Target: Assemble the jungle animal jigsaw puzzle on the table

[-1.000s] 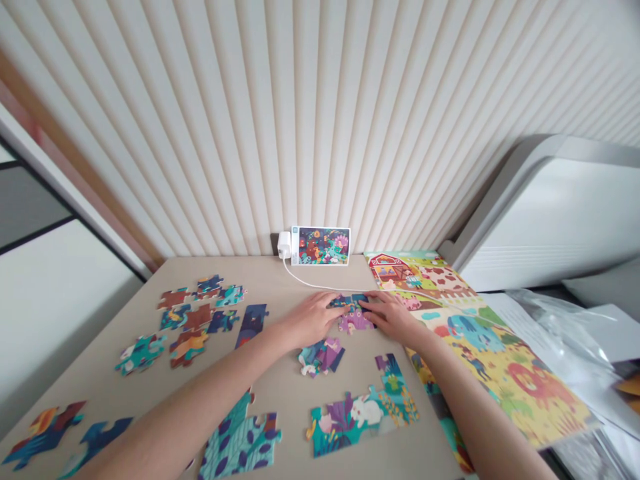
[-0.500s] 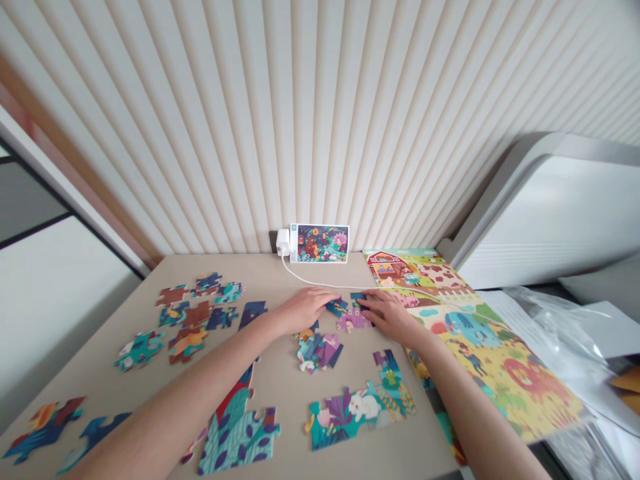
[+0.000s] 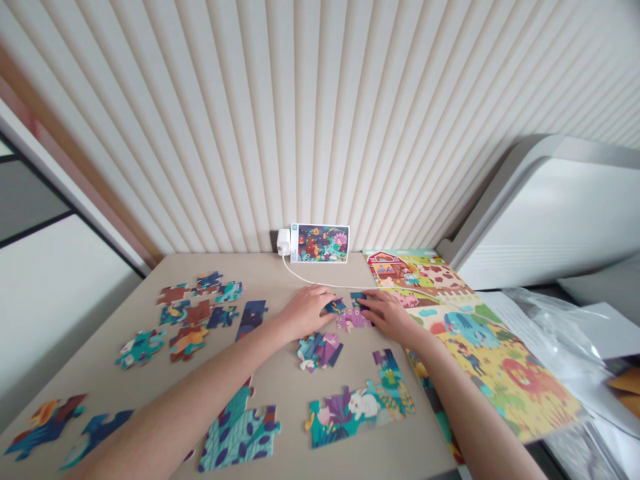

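Pleated cream panelling rises behind a beige surface, with a picture card propped at twelve o'clock. Just towards one o'clock from the middle, the left hand pinches a dark-blue piece between thumb and fingers, while the right hand is open, its fingers spread on a blue piece above the purple piece. Good fitting here calls for lining tab with socket, keeping both parts flat, steadying one side and pressing lightly; forcing could lift or bend a tab. Counted out: two hands, one card, one white charger, one rabbit section at five o'clock, one leafy section at seven, two blue sections at eight, and one central heap. Overlaps blur the group at ten; it probably has about eight pieces. Two bright picture panels lie uppermost towards three.
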Tool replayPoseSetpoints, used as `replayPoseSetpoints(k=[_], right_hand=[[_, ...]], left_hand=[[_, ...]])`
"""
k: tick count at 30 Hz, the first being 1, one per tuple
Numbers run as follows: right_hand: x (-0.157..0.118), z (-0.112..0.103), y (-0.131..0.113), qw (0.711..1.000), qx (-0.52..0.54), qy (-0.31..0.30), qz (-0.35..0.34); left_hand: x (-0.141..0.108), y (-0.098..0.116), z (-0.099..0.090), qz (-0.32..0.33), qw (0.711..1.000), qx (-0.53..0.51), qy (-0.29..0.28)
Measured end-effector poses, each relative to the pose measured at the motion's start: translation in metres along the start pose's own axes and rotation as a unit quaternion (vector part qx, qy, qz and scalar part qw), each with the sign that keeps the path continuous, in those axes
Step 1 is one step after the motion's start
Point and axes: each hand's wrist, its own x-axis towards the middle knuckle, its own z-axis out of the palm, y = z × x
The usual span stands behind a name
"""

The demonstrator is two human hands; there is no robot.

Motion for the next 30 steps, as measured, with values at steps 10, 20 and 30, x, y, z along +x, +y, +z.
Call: replayPoseSetpoints(k=[10,20,30], right_hand=[[0.0,-0.002,-0.002,1.0,0.002,-0.006,0.005],[0.0,-0.001,-0.002,1.0,0.005,0.001,0.003],[0.0,-0.001,-0.001,1.0,0.006,0.01,-0.007]], left_hand=[[0.0,-0.006,-0.004,-0.006,1.0,-0.005,0.003],[0.0,0.002,0.0,-0.052,0.996,0.068,0.006],[0.01,-0.008,0.011,-0.052,0.998,-0.023,0.031]])
